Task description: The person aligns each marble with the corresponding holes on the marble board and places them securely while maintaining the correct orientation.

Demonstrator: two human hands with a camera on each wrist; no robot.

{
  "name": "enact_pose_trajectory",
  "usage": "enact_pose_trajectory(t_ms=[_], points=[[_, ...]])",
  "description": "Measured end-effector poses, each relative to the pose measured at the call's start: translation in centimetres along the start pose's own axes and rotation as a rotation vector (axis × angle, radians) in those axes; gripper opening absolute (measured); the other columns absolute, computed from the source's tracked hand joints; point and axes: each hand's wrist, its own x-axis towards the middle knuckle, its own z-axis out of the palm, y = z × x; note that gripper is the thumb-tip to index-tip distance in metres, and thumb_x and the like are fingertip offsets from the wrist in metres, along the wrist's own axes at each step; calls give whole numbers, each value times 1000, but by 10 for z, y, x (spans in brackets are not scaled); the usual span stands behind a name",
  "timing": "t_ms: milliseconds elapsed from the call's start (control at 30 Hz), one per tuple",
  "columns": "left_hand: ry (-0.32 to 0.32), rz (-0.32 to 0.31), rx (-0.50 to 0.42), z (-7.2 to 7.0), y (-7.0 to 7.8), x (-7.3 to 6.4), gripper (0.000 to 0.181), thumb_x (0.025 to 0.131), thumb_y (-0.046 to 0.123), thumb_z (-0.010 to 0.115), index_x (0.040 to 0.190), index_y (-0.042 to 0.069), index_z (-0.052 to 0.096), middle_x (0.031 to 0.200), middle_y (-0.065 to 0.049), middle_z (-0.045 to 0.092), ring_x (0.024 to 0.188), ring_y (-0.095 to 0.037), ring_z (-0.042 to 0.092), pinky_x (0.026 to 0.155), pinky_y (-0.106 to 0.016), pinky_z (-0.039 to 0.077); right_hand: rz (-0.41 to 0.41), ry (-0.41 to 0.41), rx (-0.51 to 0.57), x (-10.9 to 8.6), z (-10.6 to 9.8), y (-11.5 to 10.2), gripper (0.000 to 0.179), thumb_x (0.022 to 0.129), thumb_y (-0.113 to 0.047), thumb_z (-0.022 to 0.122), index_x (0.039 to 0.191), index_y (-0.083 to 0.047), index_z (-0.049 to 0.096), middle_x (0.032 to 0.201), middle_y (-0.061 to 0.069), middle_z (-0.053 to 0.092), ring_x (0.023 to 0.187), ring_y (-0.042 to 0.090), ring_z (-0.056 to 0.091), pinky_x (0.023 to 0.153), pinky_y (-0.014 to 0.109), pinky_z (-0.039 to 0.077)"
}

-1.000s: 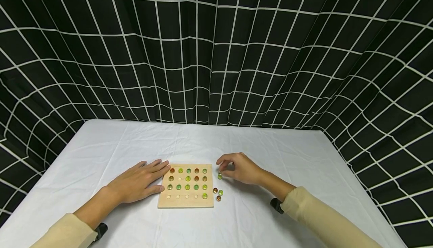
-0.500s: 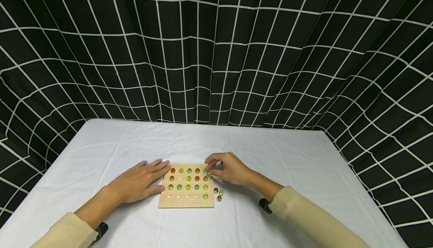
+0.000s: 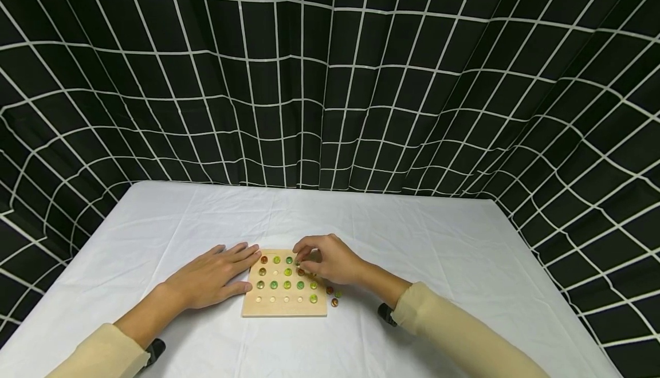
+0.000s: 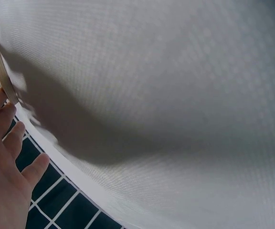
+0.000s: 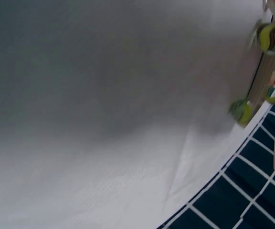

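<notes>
A wooden board (image 3: 283, 311) lies on the white table, with rows of glass marbles in its round hollows. My left hand (image 3: 208, 278) lies spread at its left side, fingertips and thumb touching the edge. Over the back right of the board, my right hand (image 3: 332, 259) pinches a small glass marble (image 3: 298, 264) between thumb and forefinger; its colour is hard to make out. That hand partly covers the right-hand marbles. In the left wrist view, the left fingers (image 4: 12, 140) reach the board's edge. Only a sliver of the right hand shows in the right wrist view.
Beside the board's right edge lie loose marbles: a brown one (image 3: 329, 290), a green one (image 3: 338, 294) and another brown one (image 3: 334, 303). A green-yellow marble (image 5: 242, 112) shows in the right wrist view. A black grid-patterned curtain (image 3: 330, 80) surrounds the white-covered table (image 3: 412, 229).
My right hand has moved left with the pinched marble, from beside the board to over its back rows. The left hand has stayed in place.
</notes>
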Motion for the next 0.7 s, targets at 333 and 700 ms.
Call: enact_pose_trajectory(t_ms=[333,700], points=[[-2,1,-2,1,-1,0,69,102,57,41,153,11,40,158,-6,38,144,-32,36,112,-61,30,-14,-33,-9,13,8,-10,24,90,-3,73,113,-3,69,96,0,74,90,4,67,92,34,54],[-1,7,-11,0,-1,0,69,102,56,42,153,9,41,157,-7,38,144,-32,36,111,-62,30,-41,-49,-65,24,17,-15,24,90,-6,73,113,-5,69,98,-2,74,94,6,68,88,24,54]])
